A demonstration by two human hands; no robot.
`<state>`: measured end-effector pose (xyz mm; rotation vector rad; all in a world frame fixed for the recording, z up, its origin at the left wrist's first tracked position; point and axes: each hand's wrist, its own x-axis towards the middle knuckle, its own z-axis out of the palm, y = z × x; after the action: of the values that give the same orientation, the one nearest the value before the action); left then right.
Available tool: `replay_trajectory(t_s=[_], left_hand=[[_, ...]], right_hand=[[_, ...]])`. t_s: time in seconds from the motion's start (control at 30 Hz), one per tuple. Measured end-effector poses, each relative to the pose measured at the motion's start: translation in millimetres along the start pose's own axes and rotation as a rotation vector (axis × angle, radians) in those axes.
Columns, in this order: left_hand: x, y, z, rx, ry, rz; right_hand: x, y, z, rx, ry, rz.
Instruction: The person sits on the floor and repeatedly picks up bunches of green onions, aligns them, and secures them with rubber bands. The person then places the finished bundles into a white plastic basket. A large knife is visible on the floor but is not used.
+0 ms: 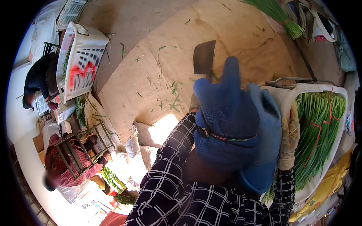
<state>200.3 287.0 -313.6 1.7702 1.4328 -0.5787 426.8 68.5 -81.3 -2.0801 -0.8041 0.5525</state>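
Note:
My left hand, in a pale work glove, is mostly hidden behind a large dark-blue textured glove with a band around it, close to the camera; whose glove it is, I cannot tell. Beyond it a dark cleaver blade points away over the ground sheet, its handle partly covered. My right hand, in a stained pale glove, lies with long fingers along the near wall of a white plastic crate, beside a lighter blue item. Bundled green stalks with red ties fill this crate.
At the left, one person bends beside a white slatted crate; another is near a metal-framed stool. Cut green bits lie on the tan sheet. Another green bundle rests at the upper right, near a metal bar.

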Motion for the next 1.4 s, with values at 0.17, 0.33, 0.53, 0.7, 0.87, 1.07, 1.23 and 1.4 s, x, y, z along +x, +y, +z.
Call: replay_trajectory(t_s=[0.17,0.33,0.53,0.7,0.87,1.07,1.23,1.4], left_hand=[[38.6,0.4,8.7,0.116,0.058,-0.081],[59.9,3.4,16.7,0.161,0.096,-0.121],[58.4,-2.5,11.3,0.121,0.193,-0.141],[36.5,-12.8,-9.6,-0.006,0.336,-0.124],[5.5,-22.3,-50.4,-0.206,0.525,-0.065],[-38.2,-66.4,-110.3,-0.516,0.747,0.080],[-128.7,-36.2,-170.1,-0.842,0.741,0.346],[-227.3,13.4,-188.8,-1.019,0.542,0.518]], right_hand=[[-4.2,12.2,2.9,0.023,-0.031,0.088],[-5.1,7.2,0.0,-0.020,-0.017,0.139],[-4.2,12.1,-0.8,-0.044,-0.046,0.121],[0.6,7.8,1.7,-0.018,-0.032,0.113],[0.6,10.4,3.1,-0.009,0.012,0.090],[4.6,12.6,3.3,-0.089,0.053,-0.103],[6.3,20.4,18.2,0.066,0.112,-0.194],[-0.1,0.4,-2.7,-0.244,0.301,-0.306]])
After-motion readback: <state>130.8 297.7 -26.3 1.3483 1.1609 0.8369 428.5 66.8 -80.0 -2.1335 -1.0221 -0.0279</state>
